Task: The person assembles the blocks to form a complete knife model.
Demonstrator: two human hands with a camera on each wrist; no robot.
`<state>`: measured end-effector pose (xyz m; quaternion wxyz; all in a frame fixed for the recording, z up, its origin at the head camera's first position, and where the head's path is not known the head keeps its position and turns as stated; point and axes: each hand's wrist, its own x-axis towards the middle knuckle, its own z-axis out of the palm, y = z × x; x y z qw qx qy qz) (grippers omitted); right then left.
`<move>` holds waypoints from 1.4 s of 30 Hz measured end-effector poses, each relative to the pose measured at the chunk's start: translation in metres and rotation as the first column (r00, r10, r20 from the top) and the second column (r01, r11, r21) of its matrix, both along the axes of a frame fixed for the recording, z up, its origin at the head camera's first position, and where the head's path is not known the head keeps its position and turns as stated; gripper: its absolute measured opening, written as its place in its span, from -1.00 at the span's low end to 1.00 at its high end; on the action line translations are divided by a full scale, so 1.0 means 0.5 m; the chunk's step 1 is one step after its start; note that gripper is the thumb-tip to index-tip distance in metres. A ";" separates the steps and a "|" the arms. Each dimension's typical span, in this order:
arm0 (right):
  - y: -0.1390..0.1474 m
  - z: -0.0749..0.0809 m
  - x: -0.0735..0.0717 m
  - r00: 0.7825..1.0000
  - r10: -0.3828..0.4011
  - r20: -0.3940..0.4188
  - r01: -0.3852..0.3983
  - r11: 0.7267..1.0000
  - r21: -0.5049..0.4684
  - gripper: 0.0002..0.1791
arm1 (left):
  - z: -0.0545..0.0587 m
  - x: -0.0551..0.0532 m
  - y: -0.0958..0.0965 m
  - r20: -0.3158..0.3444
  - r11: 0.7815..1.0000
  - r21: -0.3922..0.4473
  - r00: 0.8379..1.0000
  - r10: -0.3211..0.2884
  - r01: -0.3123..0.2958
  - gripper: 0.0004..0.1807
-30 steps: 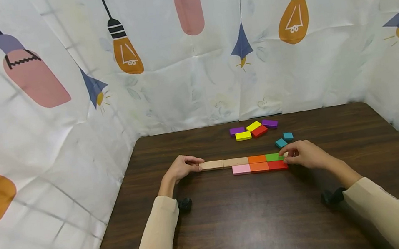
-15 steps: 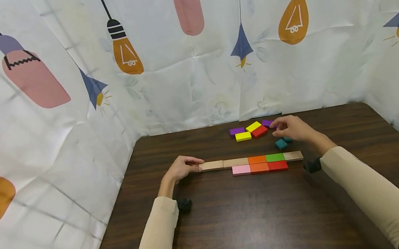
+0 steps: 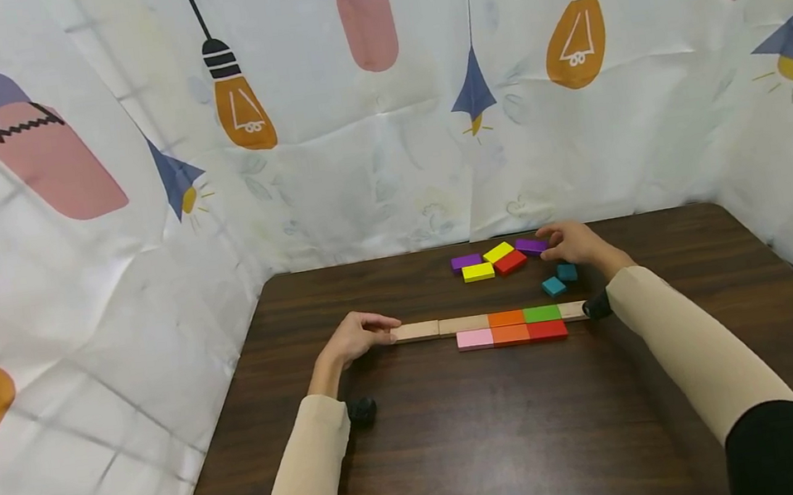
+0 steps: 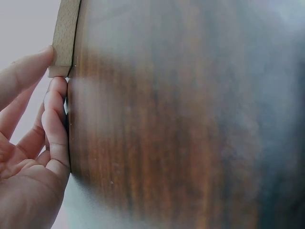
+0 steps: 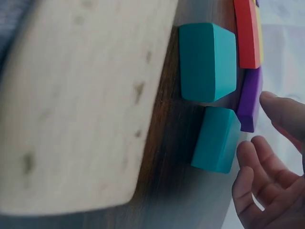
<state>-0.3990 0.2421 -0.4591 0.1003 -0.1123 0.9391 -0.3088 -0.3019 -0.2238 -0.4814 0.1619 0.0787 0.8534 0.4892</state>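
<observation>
My left hand (image 3: 361,339) rests at the left end of a row of blocks, fingertips right at a plain wooden block (image 3: 415,331). In the left wrist view, one finger touches the side of that wooden block (image 4: 66,36) while other fingertips sit by its end. My right hand (image 3: 577,245) reaches to the back of the table with thumb and fingers apart, beside a purple block (image 3: 531,246). From the right wrist, this purple block (image 5: 249,99) lies just off the fingertips, near two teal blocks (image 5: 207,62). The row also has orange, green (image 3: 541,314) and plain blocks.
A shorter row of pink (image 3: 475,339), orange and red blocks lies against the near side. Loose yellow (image 3: 478,272), red (image 3: 510,262) and purple blocks lie at the back of the dark wooden table (image 3: 469,455). A printed curtain (image 3: 329,189) hangs behind it.
My right hand has left the plain block at the row's right end and moved back to the purple block, passing over the teal blocks. The left hand stays at the row's left end.
</observation>
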 end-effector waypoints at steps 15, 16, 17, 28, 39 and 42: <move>0.009 -0.023 -0.023 0.999 -0.042 -0.008 0.042 0.995 0.092 -0.53 | -0.003 0.007 0.010 0.008 1.000 0.016 1.000 0.001 -0.001 -0.73; 0.010 -0.022 -0.023 0.999 -0.040 -0.008 0.041 0.995 0.096 -0.54 | -0.003 0.007 0.010 0.009 1.000 0.017 1.000 0.001 -0.001 -0.73; 0.011 -0.021 -0.022 0.999 -0.031 -0.011 0.032 0.994 0.103 -0.55 | -0.003 0.007 0.010 0.011 1.000 0.019 1.000 0.002 -0.002 -0.73; 0.025 0.011 0.020 0.997 0.014 -0.070 -0.007 0.995 0.098 -0.60 | -0.003 0.009 0.003 0.011 1.000 0.015 1.000 0.012 -0.012 -0.72; 0.013 0.055 0.151 0.956 0.156 -0.248 -0.140 0.987 0.082 -0.63 | 0.001 0.005 0.001 0.009 1.000 0.021 1.000 0.007 -0.007 -0.72; -0.008 0.052 0.200 0.941 0.211 -0.264 -0.194 0.977 0.088 -0.64 | 0.001 0.003 -0.004 0.005 1.000 0.022 1.000 0.009 -0.009 -0.72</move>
